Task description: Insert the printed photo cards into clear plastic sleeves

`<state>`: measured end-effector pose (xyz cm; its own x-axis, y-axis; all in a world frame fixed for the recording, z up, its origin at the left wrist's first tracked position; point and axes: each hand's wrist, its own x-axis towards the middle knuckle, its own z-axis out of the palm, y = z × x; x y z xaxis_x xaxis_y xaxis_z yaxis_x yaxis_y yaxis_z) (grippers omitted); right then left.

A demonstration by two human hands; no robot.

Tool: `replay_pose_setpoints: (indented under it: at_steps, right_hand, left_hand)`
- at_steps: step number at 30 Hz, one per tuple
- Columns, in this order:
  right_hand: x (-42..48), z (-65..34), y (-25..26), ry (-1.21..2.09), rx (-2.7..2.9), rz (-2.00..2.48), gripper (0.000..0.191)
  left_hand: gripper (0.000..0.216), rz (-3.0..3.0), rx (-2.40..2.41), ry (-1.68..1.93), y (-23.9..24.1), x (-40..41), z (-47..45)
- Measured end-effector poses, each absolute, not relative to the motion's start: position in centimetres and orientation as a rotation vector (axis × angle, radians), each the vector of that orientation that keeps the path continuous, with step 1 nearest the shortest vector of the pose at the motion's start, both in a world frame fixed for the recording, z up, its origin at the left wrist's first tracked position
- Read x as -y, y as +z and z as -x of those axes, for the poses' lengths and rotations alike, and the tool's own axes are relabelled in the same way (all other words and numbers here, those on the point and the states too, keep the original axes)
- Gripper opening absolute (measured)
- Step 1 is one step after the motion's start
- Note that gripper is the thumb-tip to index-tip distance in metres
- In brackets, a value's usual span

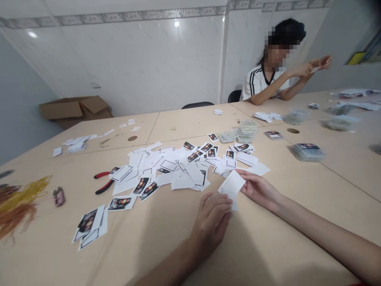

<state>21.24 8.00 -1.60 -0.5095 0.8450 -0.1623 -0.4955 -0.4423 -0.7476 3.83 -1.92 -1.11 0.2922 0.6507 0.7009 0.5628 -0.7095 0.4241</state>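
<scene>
Between my hands, just above the table, is a white paper card (233,183) with its blank side toward me; a second sheet seems to show beneath it. The fingers of my left hand (212,216) are curled against the card's lower left edge. My right hand (258,188) pinches its right edge, thumb and fingers together. Beyond them spreads a loose heap of white paper cards (181,178), some with a dark printed picture. Several printed cards (89,224) lie apart at the front left.
Red-and-black handled pliers (104,184) lie left of the heap. Yellow and orange strings (24,202) and a small pink object (58,196) are farther left. Stacks of clear-wrapped packs (308,151) stand on the right. A co-worker (268,79) sits across the table. A cardboard box (74,109) stands behind.
</scene>
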Motion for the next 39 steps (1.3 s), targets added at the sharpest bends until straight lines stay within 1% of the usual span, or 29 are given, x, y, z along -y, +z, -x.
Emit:
replay_pose_setpoints:
  at_steps: [2,5,8,10,13,16,21,25,32,36,39]
  right_hand:
    - [-7.7,-21.1,-1.4,1.993,0.869,0.697,0.02]
    - [-7.3,-20.8,-1.2,1.973,0.963,0.716,0.024]
    - [-7.1,-20.6,-1.4,1.935,1.097,0.749,0.019]
    - [-6.9,-20.5,-1.6,1.919,1.204,0.754,0.018]
    - [-6.6,-20.3,-1.6,1.871,1.392,0.686,0.026]
    - [-6.0,-20.1,-1.4,1.743,1.546,0.649,0.033]
    - [-5.3,-20.1,-1.4,1.58,1.639,0.719,0.037]
    - [-5.2,-20.1,-1.6,1.607,1.645,0.71,0.04]
    - [-4.8,-20.0,-1.2,1.642,1.699,0.644,0.033]
    - [-4.7,-20.1,-1.0,1.557,1.742,0.693,0.027]
    - [-4.8,-20.2,-1.0,1.525,1.776,0.705,0.027]
  left_hand:
    - [0.024,-2.326,-1.201,1.461,-1.2,1.8,-3.8]
    - [0.015,-2.001,-1.315,1.49,-1.2,1.6,-3.7]
    - [0.007,-1.671,-1.37,1.459,-1.2,1.3,-3.6]
    - [0.006,-1.51,-1.366,1.443,-1.2,1.0,-3.6]
    - [0.009,-1.346,-1.338,1.443,-1.1,0.7,-3.6]
    - [0.01,-1.251,-1.297,1.435,-1.1,0.6,-3.6]
    - [0.012,-1.186,-1.254,1.422,-1.2,0.4,-3.4]
    - [0.016,-1.199,-1.225,1.403,-1.1,0.4,-3.4]
    - [0.015,-1.309,-1.226,1.388,-1.0,0.7,-3.6]
    - [0.013,-1.452,-1.24,1.379,-1.2,0.9,-3.7]
    - [0.012,-1.523,-1.268,1.357,-1.2,0.9,-3.7]
